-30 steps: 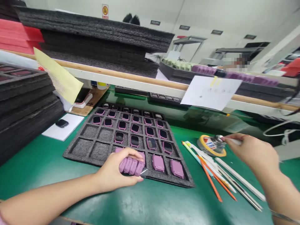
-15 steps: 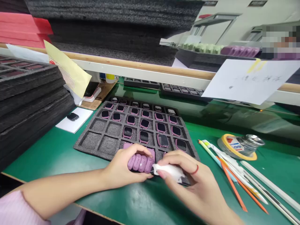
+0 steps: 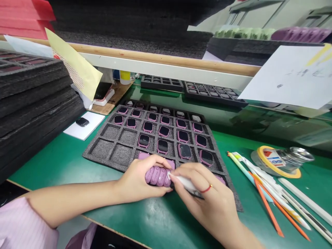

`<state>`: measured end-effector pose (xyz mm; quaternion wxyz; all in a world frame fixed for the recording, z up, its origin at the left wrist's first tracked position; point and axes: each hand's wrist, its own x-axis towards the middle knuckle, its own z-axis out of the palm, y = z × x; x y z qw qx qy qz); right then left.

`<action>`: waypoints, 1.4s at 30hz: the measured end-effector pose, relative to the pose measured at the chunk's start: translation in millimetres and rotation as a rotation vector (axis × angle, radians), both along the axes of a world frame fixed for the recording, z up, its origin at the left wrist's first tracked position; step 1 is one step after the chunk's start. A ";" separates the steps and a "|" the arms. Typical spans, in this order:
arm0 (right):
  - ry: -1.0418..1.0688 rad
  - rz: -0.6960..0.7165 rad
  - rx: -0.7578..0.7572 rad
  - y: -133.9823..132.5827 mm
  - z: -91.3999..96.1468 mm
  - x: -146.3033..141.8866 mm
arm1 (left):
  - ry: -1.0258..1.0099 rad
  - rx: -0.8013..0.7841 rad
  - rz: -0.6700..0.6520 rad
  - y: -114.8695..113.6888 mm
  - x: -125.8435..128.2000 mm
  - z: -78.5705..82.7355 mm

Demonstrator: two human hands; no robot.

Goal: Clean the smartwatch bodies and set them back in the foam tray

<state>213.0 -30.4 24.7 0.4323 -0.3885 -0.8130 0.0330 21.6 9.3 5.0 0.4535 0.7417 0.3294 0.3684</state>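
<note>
My left hand (image 3: pixel 137 181) is closed around a row of several purple watch bodies (image 3: pixel 157 175), held side by side at the near edge of a dark foam tray (image 3: pixel 109 152). My right hand (image 3: pixel 207 200) pinches a small white tool (image 3: pixel 185 182) whose tip touches the right end of that row. The tray's pockets hold several purple watch bodies (image 3: pixel 163 146), screens up; the near left pockets are bare.
Orange and white sticks (image 3: pixel 269 200) lie to the right beside a tape roll (image 3: pixel 272 162) and a small glass jar (image 3: pixel 295 159). A stack of dark foam trays (image 3: pixel 31 103) stands at the left. A white card with a black watch body (image 3: pixel 82 121) lies beside it.
My right hand left the jar at the right and came over with the white tool to the held watch bodies. The view dipped lower.
</note>
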 end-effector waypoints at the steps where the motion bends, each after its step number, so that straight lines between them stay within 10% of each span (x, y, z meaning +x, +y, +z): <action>1: -0.001 -0.005 0.004 0.3 0.2 0.0 | -0.005 -0.002 -0.001 0.3 -0.1 -0.1; 42: -0.043 0.003 0.029 -3.9 -2.8 0.1 | 0.040 0.011 -0.054 1.9 -0.3 -1.4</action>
